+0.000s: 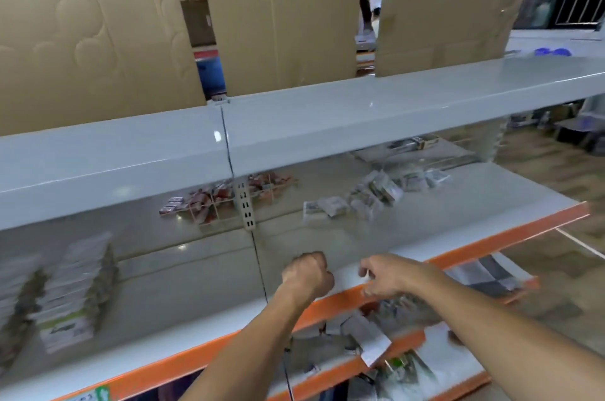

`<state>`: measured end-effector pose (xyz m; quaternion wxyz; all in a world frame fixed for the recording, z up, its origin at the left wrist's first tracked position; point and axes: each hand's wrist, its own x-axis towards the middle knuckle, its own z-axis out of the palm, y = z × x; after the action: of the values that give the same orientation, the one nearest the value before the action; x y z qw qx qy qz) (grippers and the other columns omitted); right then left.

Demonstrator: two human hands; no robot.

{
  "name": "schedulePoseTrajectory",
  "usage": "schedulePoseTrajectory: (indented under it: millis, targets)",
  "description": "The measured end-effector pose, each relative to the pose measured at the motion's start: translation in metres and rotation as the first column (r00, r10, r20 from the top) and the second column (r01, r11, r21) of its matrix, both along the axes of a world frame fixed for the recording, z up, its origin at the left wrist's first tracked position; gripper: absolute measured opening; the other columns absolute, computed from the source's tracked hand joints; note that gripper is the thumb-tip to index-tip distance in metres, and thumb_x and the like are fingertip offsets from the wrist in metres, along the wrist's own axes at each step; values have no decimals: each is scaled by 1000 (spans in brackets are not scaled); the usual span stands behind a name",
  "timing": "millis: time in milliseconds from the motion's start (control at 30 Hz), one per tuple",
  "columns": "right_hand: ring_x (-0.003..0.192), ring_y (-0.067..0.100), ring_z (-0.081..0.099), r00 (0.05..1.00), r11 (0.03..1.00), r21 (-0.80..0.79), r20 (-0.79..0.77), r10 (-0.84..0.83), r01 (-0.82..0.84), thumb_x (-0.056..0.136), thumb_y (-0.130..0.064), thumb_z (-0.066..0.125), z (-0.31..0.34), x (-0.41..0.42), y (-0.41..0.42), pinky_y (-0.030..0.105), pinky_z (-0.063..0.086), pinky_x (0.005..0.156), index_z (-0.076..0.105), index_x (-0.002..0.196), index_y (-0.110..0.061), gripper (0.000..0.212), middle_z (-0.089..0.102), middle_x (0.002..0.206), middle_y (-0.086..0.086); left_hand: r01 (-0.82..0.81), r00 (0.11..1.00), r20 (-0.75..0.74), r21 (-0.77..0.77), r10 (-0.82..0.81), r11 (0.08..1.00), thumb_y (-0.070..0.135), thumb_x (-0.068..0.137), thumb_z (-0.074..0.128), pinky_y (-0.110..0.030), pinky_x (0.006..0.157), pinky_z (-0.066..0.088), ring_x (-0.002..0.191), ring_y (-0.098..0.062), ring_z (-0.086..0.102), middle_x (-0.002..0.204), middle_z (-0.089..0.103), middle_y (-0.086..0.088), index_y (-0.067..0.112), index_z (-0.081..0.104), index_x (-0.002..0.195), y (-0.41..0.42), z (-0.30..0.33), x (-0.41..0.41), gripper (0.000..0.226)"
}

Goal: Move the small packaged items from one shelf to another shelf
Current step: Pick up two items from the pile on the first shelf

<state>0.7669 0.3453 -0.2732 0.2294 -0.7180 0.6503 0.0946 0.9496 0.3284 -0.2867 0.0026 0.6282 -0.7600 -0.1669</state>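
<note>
Small packaged items lie on the middle shelf (327,243): a grey-white pile (363,197) at the back right and red-and-white packets (216,199) at the back centre. My left hand (307,273) is a closed fist over the shelf's front part, and a dark sliver of a small item (308,253) shows at the top of the fist. To its right, my right hand (388,276) hovers over the orange front edge (474,251) with its fingers curled downward. Motion blur hides whether it holds anything. More packets (366,332) lie on the lower shelf under my right forearm.
Flat white-and-green packs (70,299) stand in rows at the left of the middle shelf. The grey upper shelf (327,119) overhangs the back, with cardboard sheets (281,24) standing on it. A slotted upright (245,204) divides the bays. The floor lies beyond the right end.
</note>
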Motion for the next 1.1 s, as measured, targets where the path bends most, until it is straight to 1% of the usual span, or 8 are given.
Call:
schedulePoseTrajectory:
  millis: [233,367,433,633,767,833,933,1100]
  targets:
    - [124,22,53,1000,1000,-25,-25,-4,3,86,-38,65,-8,-61,-13,32,45,98,51,139,-23,57,52,141,3,117,985,147,-162,-93,980,22,91,47,-38,94,45,114,-33,55,124,56,-12,13,51,129,-8,-5,-58,39]
    - [125,25,51,999,996,-79,-31,31,-34,90,-38,60,-9,-80,-33,37,46,102,50,138,-22,52,48,141,5,146,975,190,-185,-111,972,24,92,47,-36,95,42,116,-30,52,125,54,-8,16,48,132,-29,-13,-77,40]
    - [124,26,51,998,994,-102,-39,47,-51,91,-37,58,-8,-89,-45,38,46,101,49,139,-22,51,48,139,6,135,979,177,-172,-105,976,25,92,47,-35,99,39,120,-27,50,126,53,-6,18,48,131,-43,-15,-86,40]
    - [126,26,49,997,992,-118,-66,34,-42,94,-36,54,-7,-121,-84,34,44,100,44,143,-23,52,44,141,6,113,994,18,-99,-112,989,20,93,44,-36,106,33,126,-24,42,132,46,-3,22,45,129,-90,-15,-114,36]
    - [127,26,49,998,994,-111,-62,0,-7,96,-39,54,-8,-138,-106,33,44,100,42,144,-24,51,42,142,5,139,990,41,-144,-135,980,20,94,46,-40,110,36,129,-28,45,138,50,-8,17,48,130,-115,-16,-128,36]
    - [125,26,49,998,994,-109,-57,-6,0,96,-39,54,-11,-147,-116,33,44,99,42,143,-25,50,42,140,4,131,991,57,-150,-124,980,21,94,47,-40,109,37,129,-28,47,139,51,-8,17,49,130,-125,-17,-138,36]
    - [123,23,50,1000,991,-131,-25,1,-4,95,-37,55,-17,-159,-131,30,43,97,45,140,-26,47,45,138,1,97,994,73,-189,-85,977,22,92,48,-38,101,43,124,-28,52,136,53,-7,18,51,129,-138,-19,-152,37]
    - [124,23,49,995,977,-191,-19,97,-98,94,-35,55,-23,-175,-164,34,43,99,47,138,-24,46,48,134,3,-21,1000,8,-307,25,952,16,89,49,-40,89,50,118,-27,52,131,54,-6,19,46,139,-161,-24,-172,50]
